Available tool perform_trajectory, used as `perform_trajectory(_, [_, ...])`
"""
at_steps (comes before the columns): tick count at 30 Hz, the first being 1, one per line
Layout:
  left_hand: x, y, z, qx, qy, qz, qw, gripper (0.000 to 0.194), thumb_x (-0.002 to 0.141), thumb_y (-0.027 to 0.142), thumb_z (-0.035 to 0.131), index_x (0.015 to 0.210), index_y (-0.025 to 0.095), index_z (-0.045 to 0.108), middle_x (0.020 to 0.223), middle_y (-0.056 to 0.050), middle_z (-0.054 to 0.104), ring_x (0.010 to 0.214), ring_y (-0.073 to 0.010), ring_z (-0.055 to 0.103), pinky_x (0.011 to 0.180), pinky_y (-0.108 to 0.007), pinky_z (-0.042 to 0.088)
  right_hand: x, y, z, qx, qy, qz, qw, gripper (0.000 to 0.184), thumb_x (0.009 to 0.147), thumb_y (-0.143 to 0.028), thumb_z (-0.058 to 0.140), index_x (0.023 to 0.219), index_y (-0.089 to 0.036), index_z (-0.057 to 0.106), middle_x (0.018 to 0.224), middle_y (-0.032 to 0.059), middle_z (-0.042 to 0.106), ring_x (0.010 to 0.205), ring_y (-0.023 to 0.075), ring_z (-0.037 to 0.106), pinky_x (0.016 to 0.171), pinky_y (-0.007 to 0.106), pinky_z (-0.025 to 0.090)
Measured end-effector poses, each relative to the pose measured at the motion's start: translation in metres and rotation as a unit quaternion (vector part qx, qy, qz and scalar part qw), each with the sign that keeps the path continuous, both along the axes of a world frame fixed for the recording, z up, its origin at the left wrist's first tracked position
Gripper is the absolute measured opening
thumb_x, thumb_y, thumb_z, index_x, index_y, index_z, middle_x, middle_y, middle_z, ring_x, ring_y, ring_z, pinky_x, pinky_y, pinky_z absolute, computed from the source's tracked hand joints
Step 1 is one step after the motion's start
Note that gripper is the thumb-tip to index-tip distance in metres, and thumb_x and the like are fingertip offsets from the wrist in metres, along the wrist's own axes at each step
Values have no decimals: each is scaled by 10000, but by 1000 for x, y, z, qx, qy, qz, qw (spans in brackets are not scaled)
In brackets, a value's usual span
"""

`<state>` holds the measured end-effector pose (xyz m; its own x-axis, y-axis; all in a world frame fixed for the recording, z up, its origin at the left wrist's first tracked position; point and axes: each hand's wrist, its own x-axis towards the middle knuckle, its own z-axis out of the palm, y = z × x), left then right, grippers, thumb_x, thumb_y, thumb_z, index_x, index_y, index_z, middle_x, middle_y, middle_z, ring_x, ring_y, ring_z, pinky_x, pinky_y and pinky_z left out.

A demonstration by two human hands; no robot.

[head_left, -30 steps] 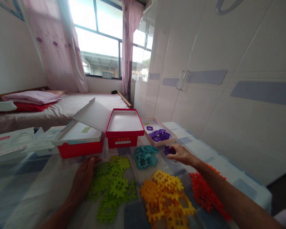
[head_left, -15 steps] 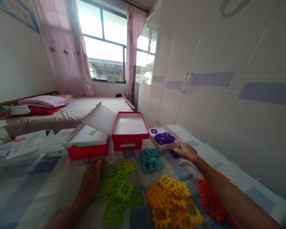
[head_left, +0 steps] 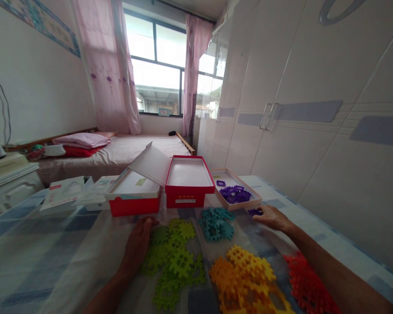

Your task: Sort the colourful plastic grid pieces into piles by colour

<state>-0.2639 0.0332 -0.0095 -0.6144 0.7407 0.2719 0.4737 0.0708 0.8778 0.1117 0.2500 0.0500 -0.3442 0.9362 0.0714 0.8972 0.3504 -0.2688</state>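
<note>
My right hand [head_left: 272, 218] pinches a purple interlocking plastic piece [head_left: 255, 212] just outside the near right corner of a shallow pale-pink box lid [head_left: 221, 200]. Inside that lid lies a heap of purple pieces [head_left: 235, 194], with a single purple piece [head_left: 220, 183] apart from it. My left hand [head_left: 139, 242] rests on the cloth along the left side of a green pile [head_left: 180, 257], fingers stretched forward and holding nothing. Between the hands are a teal pile [head_left: 216, 223] and a yellow-orange pile [head_left: 245, 279]. A red pile [head_left: 309, 283] is partly covered by my right forearm.
A red box [head_left: 185, 200] with a white inside stands behind the piles. Left of it is another red box [head_left: 136, 206] with a tilted lid [head_left: 152, 163]. White cartons [head_left: 63, 194] sit farther left. Beyond are a bed [head_left: 140, 146] and a wardrobe [head_left: 281, 144].
The camera has turned slightly left, so the scene sits farther right in view. My right hand keeps the purple piece by the lid's corner; my left hand stays beside the green pile.
</note>
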Motion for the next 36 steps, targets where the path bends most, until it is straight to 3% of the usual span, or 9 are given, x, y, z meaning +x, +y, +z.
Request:
perform_trajectory(4, [-1,-1,-1,-2,3,-6,1000,513,819,575,328,862,177,649,1026,-106,667,966,-257,606,892,-416,462,-15,17,19,71,25,-27,997,501,815,-418,500,1193,-96,560,1145,168,605,1017,262,590,865,316,432])
perform_trajectory(7, [-3,-1,-2,-4,1,-11,1000,522,813,593,332,862,179,646,1025,-105,669,958,-256,615,874,-410,477,-32,23,21,107,33,-36,993,532,870,-397,431,1289,-71,464,1273,203,496,1113,263,536,935,321,390])
perform_trajectory(12, [-7,0,-6,-15,-5,-18,1000,528,802,605,343,892,182,646,1038,-101,669,940,-254,627,842,-392,497,-51,14,2,71,2,55,996,276,804,-255,556,1057,-178,636,1113,81,610,1028,191,574,885,245,399])
perform_trajectory(15, [-8,1,-5,-21,6,-7,1000,514,792,599,345,867,190,647,1017,-95,678,939,-259,627,853,-396,490,-59,8,-9,44,-25,80,996,215,765,-173,567,956,-183,666,995,59,646,909,174,606,796,242,418])
perform_trajectory(21, [-8,0,-2,-30,25,-8,999,437,802,551,353,841,212,627,1039,-85,678,973,-257,618,894,-393,472,-71,6,-18,68,-38,28,997,229,792,-220,539,995,-162,627,1052,102,616,900,218,604,718,288,416])
perform_trajectory(25, [-10,1,-6,-26,34,-13,999,424,817,527,354,848,213,637,1033,-75,685,982,-259,615,914,-408,465,-77,6,-26,62,-37,27,997,173,792,-268,574,933,-191,638,1021,71,613,869,189,608,711,262,415])
perform_trajectory(29, [-16,3,-13,-29,32,-11,999,466,806,559,347,863,209,649,1056,-73,680,997,-263,613,947,-426,446,-81,7,-32,80,-12,-17,997,363,774,-465,608,946,-147,633,1045,111,583,858,201,609,730,269,430])
perform_trajectory(36, [-19,3,-16,-29,36,-21,999,496,791,595,335,870,217,647,1101,-74,660,1055,-261,590,973,-408,429,-59,14,-10,141,30,-65,987,218,869,-348,535,905,-159,636,986,83,588,887,166,593,811,230,412])
